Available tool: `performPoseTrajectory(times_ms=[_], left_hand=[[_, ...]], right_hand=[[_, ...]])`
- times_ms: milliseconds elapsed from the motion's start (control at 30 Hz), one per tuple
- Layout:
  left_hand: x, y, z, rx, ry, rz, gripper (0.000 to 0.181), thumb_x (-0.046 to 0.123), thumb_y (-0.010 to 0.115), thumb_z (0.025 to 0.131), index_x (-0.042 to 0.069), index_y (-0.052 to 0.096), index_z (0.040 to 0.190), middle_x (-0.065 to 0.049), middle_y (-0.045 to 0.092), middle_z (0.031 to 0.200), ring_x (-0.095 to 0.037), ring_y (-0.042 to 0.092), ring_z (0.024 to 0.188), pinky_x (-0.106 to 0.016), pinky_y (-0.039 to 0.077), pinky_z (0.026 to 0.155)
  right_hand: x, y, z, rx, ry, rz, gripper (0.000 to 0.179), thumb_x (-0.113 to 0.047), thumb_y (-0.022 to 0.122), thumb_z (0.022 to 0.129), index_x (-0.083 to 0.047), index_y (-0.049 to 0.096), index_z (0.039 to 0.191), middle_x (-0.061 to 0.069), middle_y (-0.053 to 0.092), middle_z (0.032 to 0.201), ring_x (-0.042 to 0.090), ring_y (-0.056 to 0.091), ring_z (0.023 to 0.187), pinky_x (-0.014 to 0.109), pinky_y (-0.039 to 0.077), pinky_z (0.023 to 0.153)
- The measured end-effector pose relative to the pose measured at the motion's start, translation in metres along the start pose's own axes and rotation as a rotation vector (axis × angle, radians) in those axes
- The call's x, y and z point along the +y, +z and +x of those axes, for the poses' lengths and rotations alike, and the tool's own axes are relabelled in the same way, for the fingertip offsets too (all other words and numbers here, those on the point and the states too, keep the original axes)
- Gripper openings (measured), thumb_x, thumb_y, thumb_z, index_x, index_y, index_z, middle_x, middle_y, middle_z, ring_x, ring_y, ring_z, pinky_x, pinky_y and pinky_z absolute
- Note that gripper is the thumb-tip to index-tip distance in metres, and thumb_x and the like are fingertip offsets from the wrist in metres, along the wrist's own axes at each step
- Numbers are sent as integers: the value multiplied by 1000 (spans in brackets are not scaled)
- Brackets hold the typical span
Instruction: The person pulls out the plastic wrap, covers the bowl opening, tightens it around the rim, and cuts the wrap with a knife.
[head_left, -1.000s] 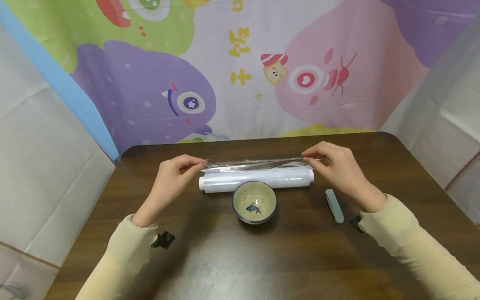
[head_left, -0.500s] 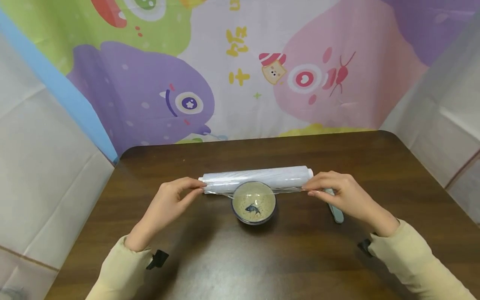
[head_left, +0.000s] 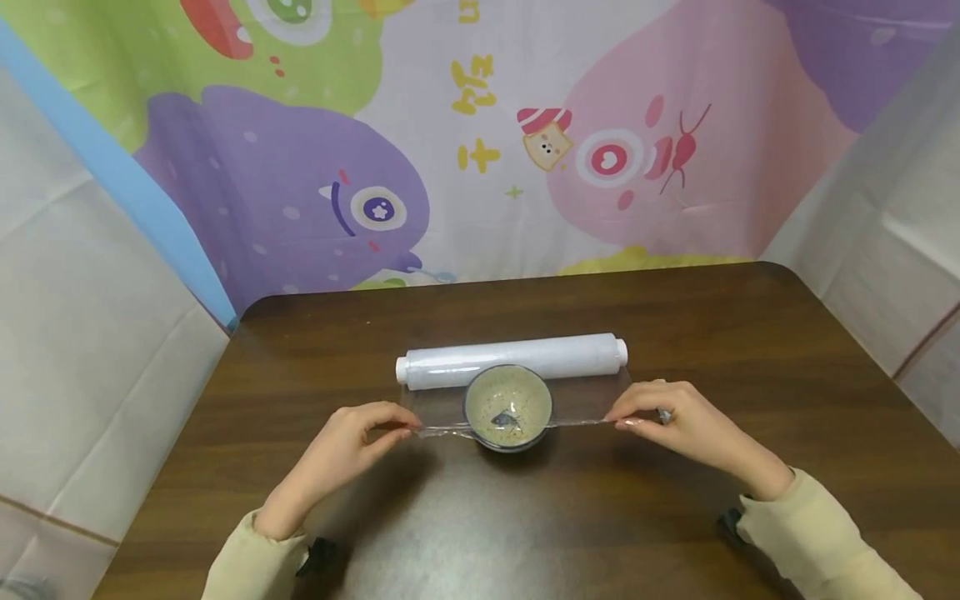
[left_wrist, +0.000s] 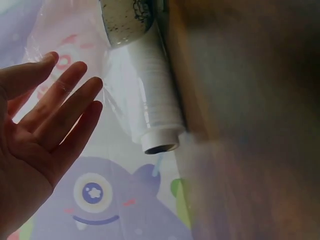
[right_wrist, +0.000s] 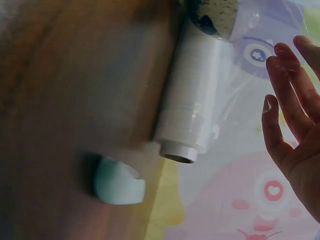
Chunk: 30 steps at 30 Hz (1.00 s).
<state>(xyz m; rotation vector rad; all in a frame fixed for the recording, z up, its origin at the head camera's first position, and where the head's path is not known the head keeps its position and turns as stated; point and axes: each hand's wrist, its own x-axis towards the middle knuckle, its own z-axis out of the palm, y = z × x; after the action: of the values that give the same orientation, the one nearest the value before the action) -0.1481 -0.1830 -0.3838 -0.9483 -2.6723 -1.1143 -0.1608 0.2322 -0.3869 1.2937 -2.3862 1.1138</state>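
Note:
A roll of plastic wrap (head_left: 513, 360) lies crosswise on the table, behind a small speckled bowl (head_left: 510, 393) with a blue fish inside and a dark rim. From the roll a clear sheet of film (head_left: 442, 408) stretches toward me and passes over the bowl. My left hand (head_left: 348, 454) pinches the film's left front corner between thumb and fingers. At the right corner my right hand (head_left: 693, 433) pinches it the same way, so the front edge runs taut across the bowl's near part. Both wrist views show the thumbs and fingertips at the film.
A pale green slim tool (right_wrist: 117, 182) lies on the brown wooden table (head_left: 510, 533) at the right, mostly hidden behind my right hand in the head view. A cartoon-printed curtain (head_left: 487, 208) hangs behind the table, with pale walls at both sides.
Both hands have drawn the film's edge toward me, from behind the roll, over it and across the bowl. More film is unrolled. The roll and bowl have stayed in place.

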Motion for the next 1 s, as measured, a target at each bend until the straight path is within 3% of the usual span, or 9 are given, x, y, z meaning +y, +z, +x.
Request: performPoseTrajectory(times_ms=[200,367,533,733,1000], left_hand=[[-7,13,-9,51,63,48,19,5,68,79,21,67,90,7,65,96,-8,62,90,-24,52,74],[-10,21,-16,45,82,84,18,7,71,76,22,67,86,7,66,96,-10,62,91,-29,51,77],[-12,25,-15,9,101,117,12,8,71,76,19,69,81,3,66,97,-13,62,92,-29,51,77],[-12,26,-11,-48,59,224,8,14,70,78,22,70,79,2,63,99,-13,59,95,-31,49,79],[-13,25,5,-65,67,346,8,12,72,76,20,71,78,2,62,93,-14,59,87,-32,49,75]], right_hand=[[4,9,-9,13,-1,52,35,6,69,73,-20,68,97,-6,66,91,6,60,85,13,46,71],[8,16,-18,-10,-21,34,29,1,69,75,-18,69,96,-5,65,95,7,60,89,11,44,75],[10,21,-22,-52,1,-63,23,-4,70,76,-20,69,93,-5,63,98,10,59,90,9,41,78],[11,22,-20,-99,49,-194,22,-10,70,78,-25,70,93,-11,61,97,6,57,89,19,46,73],[20,20,-11,-127,99,-333,18,-19,72,76,-29,71,91,-12,61,96,4,56,88,28,44,73]])
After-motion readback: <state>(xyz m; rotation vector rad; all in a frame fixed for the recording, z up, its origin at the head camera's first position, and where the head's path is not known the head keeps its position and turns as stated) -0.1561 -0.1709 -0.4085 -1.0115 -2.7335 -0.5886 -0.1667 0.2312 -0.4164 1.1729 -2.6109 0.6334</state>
